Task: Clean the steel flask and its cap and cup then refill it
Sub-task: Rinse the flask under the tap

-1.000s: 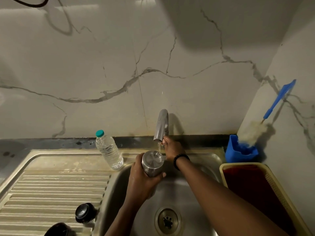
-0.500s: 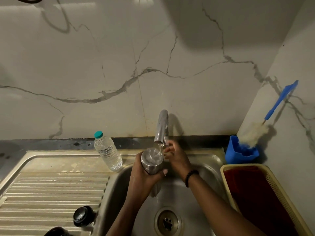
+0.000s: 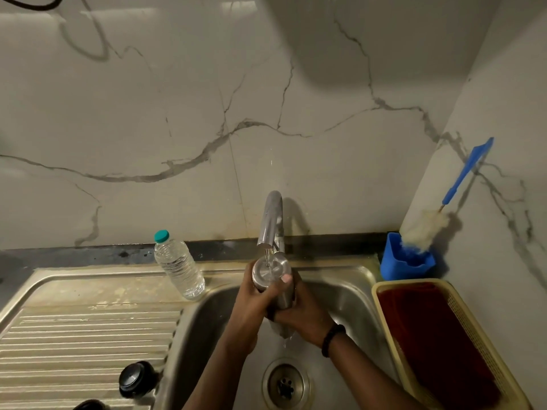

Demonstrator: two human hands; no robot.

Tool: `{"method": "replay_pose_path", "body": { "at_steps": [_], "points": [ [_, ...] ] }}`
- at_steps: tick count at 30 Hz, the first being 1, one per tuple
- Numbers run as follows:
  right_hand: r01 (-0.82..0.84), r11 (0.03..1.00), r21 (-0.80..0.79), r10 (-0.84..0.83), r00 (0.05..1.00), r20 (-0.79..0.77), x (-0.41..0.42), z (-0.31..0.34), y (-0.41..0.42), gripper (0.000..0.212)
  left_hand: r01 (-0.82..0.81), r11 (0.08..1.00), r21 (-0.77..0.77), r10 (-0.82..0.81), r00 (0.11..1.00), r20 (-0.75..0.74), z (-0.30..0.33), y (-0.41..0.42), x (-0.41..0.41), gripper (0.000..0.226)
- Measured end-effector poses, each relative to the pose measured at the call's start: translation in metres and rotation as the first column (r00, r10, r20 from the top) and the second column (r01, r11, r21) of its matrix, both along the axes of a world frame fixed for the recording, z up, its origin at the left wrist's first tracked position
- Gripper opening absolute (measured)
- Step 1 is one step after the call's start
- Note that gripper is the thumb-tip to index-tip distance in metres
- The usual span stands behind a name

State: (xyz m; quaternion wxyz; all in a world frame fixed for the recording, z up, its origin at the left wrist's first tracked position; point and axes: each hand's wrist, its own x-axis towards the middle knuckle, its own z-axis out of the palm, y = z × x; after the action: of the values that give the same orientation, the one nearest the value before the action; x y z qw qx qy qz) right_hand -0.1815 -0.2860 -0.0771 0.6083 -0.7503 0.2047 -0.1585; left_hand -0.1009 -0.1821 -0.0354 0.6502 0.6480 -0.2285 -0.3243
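The steel flask (image 3: 270, 275) was held bottom end up over the sink basin (image 3: 340, 294), its round base just under the spout of the chrome tap (image 3: 270, 220), and a thin stream of water fell onto that base. The left hand (image 3: 251, 303) was wrapped around the flask's upper body, thumb across the front. The right hand (image 3: 302, 316) curled round the lower part of the flask from the 3 o'clock side, a black band (image 3: 333, 340) on its wrist. Water dripped off the flask's lower end toward the drain (image 3: 285, 384), which sat at 6 o'clock from the flask.

At 9 o'clock from the flask, on the sink's rim, stood a clear plastic water bottle (image 3: 179, 266) with a teal cap, leaning slightly. Toward 7 o'clock, on the ribbed drainboard (image 3: 83, 344), lay a black round cap (image 3: 136, 379); another dark object (image 3: 88, 405) showed at the bottom edge, too cut off to identify.

At 3 o'clock, a blue holder (image 3: 405, 261) stood in the corner with a bottle brush (image 3: 455, 190) in it, its blue handle leaning against the marble wall (image 3: 148, 128). Just below the holder, at 4 o'clock, sat a yellow plastic basket (image 3: 473, 335) with a dark red cloth (image 3: 435, 344) inside.
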Motion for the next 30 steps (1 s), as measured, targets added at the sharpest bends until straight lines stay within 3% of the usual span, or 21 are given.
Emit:
{"method": "replay_pose_path", "body": {
  "at_steps": [6, 12, 17, 20, 23, 26, 30],
  "points": [
    [0.053, 0.999, -0.002, -0.053, 0.998, -0.019, 0.003, -0.005, 0.000, 0.082, -0.109, 0.991, 0.077, 0.120, 0.978, -0.171, 0.017, -0.018, -0.004, 0.035],
    [0.070, 0.998, -0.003, -0.070, 0.997, -0.044, 0.005, -0.010, -0.001, 0.084, -0.163, 0.980, 0.111, 0.187, 0.947, -0.262, 0.021, -0.024, 0.005, 0.024],
    [0.033, 0.999, -0.019, -0.034, 0.998, -0.047, 0.006, -0.013, -0.006, 0.083, -0.233, 0.970, 0.066, 0.239, 0.879, -0.412, 0.010, -0.018, 0.005, 0.036],
    [-0.015, 1.000, -0.025, 0.013, 0.997, -0.073, 0.001, -0.015, -0.004, 0.078, -0.150, 0.980, 0.131, 0.182, 0.941, -0.285, 0.009, -0.017, 0.014, 0.028],
    [-0.035, 0.999, -0.029, 0.032, 0.995, -0.094, -0.001, -0.013, 0.002, 0.075, -0.119, 0.956, 0.266, 0.127, 0.992, -0.013, 0.014, -0.023, 0.016, 0.029],
    [-0.003, 1.000, 0.000, 0.003, 0.996, -0.094, 0.001, -0.012, 0.005, 0.076, -0.136, 0.957, 0.257, 0.074, 0.969, 0.235, 0.015, -0.022, 0.009, 0.037],
    [0.004, 1.000, 0.024, -0.001, 0.995, -0.103, -0.001, -0.013, 0.000, 0.067, 0.084, 0.973, 0.217, -0.158, 0.922, 0.353, 0.003, -0.009, 0.017, 0.061]
  ]
}}
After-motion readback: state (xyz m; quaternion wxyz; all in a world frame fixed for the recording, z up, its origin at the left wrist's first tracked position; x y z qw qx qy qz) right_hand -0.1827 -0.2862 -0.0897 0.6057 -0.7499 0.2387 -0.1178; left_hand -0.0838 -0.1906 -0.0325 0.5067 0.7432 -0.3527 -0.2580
